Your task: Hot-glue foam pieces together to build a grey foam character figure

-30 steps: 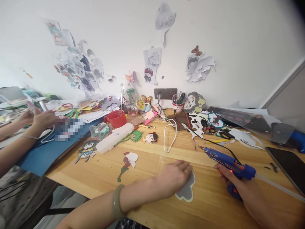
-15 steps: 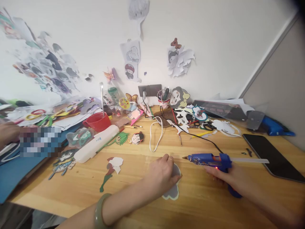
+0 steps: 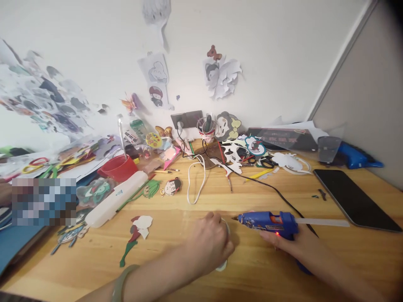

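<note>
My left hand (image 3: 209, 239) is closed, fingers curled down over a pale-edged paper cutout (image 3: 222, 266) on the wooden table. The hand hides most of the cutout; only its rim shows above and below. My right hand (image 3: 288, 243) is wrapped round a blue hot glue gun (image 3: 267, 221), its small light glowing red. The nozzle points left and sits just right of my left hand, apart from it. A white glue stick (image 3: 324, 222) juts from the gun's back. Left of my forearm lies a red, white and green cutout (image 3: 138, 228).
A black tablet (image 3: 355, 199) lies at right. The gun's black cord (image 3: 267, 184) runs back to a wall socket (image 3: 187, 119). Behind are a white cable (image 3: 189, 184), a white case (image 3: 116, 199), a red mug (image 3: 118, 167) and paper scraps. Another person's hand (image 3: 4, 193) shows at far left.
The view has turned slightly, so everything sits further left. My left hand now covers more of the cutout, its fingers curled more tightly. The glue gun stays in my right hand.
</note>
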`<state>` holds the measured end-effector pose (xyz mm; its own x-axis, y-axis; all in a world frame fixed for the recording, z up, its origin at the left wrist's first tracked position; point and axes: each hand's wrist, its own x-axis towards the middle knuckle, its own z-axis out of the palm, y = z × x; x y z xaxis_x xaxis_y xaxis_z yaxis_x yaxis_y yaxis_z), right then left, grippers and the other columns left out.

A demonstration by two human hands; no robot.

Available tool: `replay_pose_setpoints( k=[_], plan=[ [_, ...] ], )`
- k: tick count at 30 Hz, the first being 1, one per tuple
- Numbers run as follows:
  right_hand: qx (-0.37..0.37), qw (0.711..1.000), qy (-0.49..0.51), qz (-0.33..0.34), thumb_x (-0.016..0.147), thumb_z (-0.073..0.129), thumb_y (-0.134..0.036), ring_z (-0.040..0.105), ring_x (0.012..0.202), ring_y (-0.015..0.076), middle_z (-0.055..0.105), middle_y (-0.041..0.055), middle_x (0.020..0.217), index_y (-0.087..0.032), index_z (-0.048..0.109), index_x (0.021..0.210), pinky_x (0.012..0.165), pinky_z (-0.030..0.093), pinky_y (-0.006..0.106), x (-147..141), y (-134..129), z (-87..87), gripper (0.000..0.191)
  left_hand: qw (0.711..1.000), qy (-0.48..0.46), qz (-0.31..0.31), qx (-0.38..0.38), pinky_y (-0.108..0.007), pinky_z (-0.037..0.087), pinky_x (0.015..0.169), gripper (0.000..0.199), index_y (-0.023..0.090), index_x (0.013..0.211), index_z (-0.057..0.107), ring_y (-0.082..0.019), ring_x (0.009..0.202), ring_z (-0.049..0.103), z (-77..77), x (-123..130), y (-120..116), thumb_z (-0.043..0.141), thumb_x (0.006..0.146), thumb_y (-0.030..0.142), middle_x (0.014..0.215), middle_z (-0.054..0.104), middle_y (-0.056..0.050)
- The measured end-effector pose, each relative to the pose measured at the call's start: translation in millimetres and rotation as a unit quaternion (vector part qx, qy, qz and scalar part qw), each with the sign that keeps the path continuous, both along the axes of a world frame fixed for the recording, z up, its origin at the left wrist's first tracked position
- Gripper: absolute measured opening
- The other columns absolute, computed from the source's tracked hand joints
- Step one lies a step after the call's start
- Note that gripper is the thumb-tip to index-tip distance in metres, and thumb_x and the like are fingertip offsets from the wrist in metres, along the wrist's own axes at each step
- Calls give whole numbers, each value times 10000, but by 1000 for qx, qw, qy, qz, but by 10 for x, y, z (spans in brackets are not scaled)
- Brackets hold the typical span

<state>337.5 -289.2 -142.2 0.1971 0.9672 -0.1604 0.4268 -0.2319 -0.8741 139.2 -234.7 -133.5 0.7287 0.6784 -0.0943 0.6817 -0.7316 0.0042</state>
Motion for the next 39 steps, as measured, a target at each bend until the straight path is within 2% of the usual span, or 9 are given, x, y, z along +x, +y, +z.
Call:
replay_pose_setpoints(
  k=[4,9,12,15,21,26,34,39],
  plan=[
    [-16,998,39,41,636,615,-528,598,900,302,695,39,858,-239,688,840,848,425,380,22,-14,-67,361,999,-20,-38,5,-298,440,599,192,150,697,557,-201,684,535,-71,-69,16,422,813,221,703,570,-65],
    [-6,998,31,63,665,597,-501,600,901,303,693,44,877,-241,689,835,850,420,393,34,-42,-90,324,999,-42,-11,-26,-293,424,611,205,165,714,532,-187,706,518,-101,-127,24,401,848,248,762,563,-49],
    [-34,995,26,90,683,588,-514,578,961,310,680,50,963,-238,678,914,861,414,402,59,-46,-79,371,999,-40,-2,-23,-307,422,617,236,164,712,524,-196,714,515,-109,-112,18,399,856,302,767,557,-57],
    [-51,992,34,114,706,576,-514,558,1009,297,670,51,995,-232,665,943,888,403,383,78,-60,-76,380,999,-30,-11,-11,-309,419,617,222,161,717,525,-199,719,511,-109,-93,14,393,854,276,765,553,-61],
    [-49,996,30,70,686,591,-525,584,958,296,685,38,939,-245,679,894,840,433,368,54,-132,-92,360,997,-19,-71,14,-308,412,607,247,157,727,528,-195,698,489,-106,-101,21,350,874,247,734,539,-63],
    [-49,996,24,70,700,588,-531,591,927,291,684,38,925,-249,672,920,782,449,358,35,-175,-84,367,997,-16,-69,22,-305,405,594,192,157,715,520,-189,664,483,-149,-103,34,395,838,233,722,541,-62],
    [-49,996,29,62,677,615,-493,610,831,271,692,20,838,-249,689,837,717,448,326,-3,-175,-40,302,992,-88,-89,-33,-268,376,605,126,168,707,464,-163,670,462,-164,-159,93,398,814,175,730,524,-41],
    [-53,994,33,85,713,605,-434,611,811,245,690,0,810,-250,685,847,704,444,301,-32,-196,19,241,982,-154,-67,-89,-249,369,601,147,178,690,422,-145,653,450,-137,-208,97,373,826,149,717,488,-30]
  ],
)
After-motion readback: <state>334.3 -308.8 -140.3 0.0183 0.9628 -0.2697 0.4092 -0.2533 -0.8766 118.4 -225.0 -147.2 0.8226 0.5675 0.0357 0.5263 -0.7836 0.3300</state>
